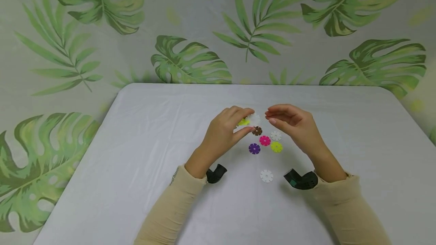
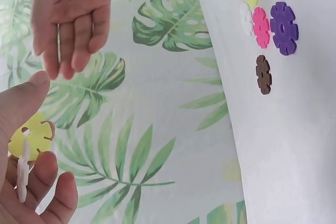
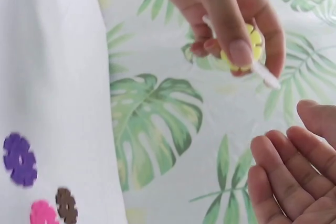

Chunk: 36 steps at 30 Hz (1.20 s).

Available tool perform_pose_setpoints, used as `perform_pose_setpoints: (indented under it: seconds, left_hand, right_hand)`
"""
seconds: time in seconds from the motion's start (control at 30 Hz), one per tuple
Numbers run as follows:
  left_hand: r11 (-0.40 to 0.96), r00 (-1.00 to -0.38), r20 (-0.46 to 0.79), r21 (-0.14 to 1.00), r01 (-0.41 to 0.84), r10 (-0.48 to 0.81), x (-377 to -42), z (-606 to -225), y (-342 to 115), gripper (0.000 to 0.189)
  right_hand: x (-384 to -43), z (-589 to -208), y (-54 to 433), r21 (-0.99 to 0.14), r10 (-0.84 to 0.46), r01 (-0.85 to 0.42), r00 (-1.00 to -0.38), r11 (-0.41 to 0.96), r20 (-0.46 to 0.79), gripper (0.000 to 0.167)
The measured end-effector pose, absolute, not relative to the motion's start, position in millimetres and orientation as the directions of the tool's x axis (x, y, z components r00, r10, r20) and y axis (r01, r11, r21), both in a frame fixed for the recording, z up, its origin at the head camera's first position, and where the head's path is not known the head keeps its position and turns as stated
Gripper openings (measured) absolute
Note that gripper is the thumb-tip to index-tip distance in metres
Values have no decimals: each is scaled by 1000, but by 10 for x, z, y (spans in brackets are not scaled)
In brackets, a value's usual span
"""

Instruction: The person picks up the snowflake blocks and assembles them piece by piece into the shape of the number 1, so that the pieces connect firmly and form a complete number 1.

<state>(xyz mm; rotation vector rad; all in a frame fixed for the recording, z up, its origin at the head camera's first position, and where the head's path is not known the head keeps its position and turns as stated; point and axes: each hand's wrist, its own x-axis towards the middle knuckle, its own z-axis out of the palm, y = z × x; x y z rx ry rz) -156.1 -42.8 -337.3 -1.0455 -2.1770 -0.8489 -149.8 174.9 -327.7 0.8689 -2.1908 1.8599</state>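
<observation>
Lone white disc point(image 1: 267, 176) lay nearest on worktop point(image 1: 102, 184) | purple disc point(image 1: 252, 150), yellow disc point(image 1: 279, 149), pink disc point(image 1: 262, 143), second white disc point(image 1: 277, 138), brown disc point(image 1: 260, 132) beyond | grip of left hand point(image 1: 223, 131) pinched raised yellow-and-white pair point(image 2: 39, 139) | grip of right hand point(image 1: 294, 122) spread, near pair | leafy backdrop point(image 1: 293, 59) behind

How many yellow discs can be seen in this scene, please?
2. One yellow disc is held in the left hand with a white disc; the other yellow disc lies on the table, beside a pink disc. The left fingers might hide more.
</observation>
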Motion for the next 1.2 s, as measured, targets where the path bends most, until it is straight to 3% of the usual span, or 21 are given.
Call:
perform_pose_setpoints:
  seconds: [0.3,0.6,0.93,1.2]
  left_hand:
    - [502,-528,712,281,818,463,-1579,-3371,-445,39]
    - [510,-534,711,282,813,457,-1571,-3366,-451,39]
    - [516,-532,715,276,811,454,-1576,-3373,-453,40]
    - [513,-529,715,274,813,457,-1579,-3375,-461,39]
  right_hand:
    - [-1510,-3417,1958,-799,-314,-480,-870,362,380,35]
    - [-1748,-3906,2231,-834,-320,-376,-912,403,257,40]
    - [-1816,-4138,2319,-818,-305,-252,-947,518,99,41]
    - [-1862,-4267,2352,-737,-344,-290,-935,610,84,38]
